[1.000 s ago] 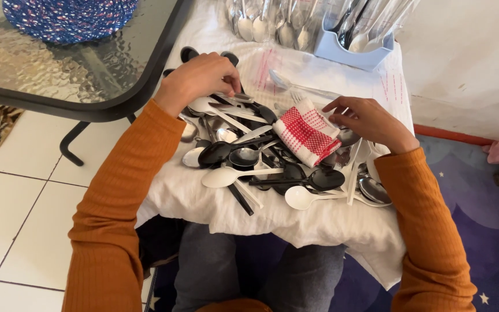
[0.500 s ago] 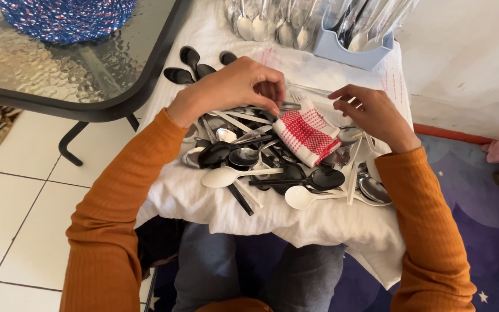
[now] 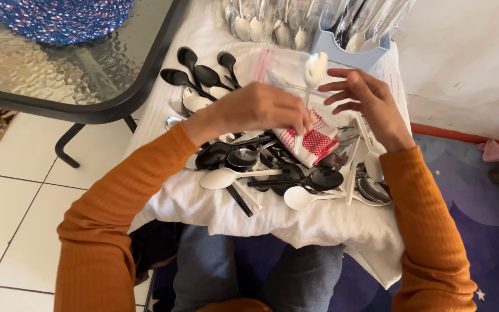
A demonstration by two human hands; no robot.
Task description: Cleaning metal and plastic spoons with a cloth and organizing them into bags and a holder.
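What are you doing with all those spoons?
A person in orange sleeves holds a white plastic spoon upright in the left hand, with the right hand open beside it. Below lie a red checked cloth and a mixed heap of spoons on a white cloth.

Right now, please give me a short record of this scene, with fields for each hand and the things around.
left hand: holds a white plastic spoon upright by its handle
right hand: open, fingers spread beside the spoon's bowl
pile: black, white and metal spoons on a white cloth
checked cloth: red and white, on the pile
blue holder: cutlery standing in it
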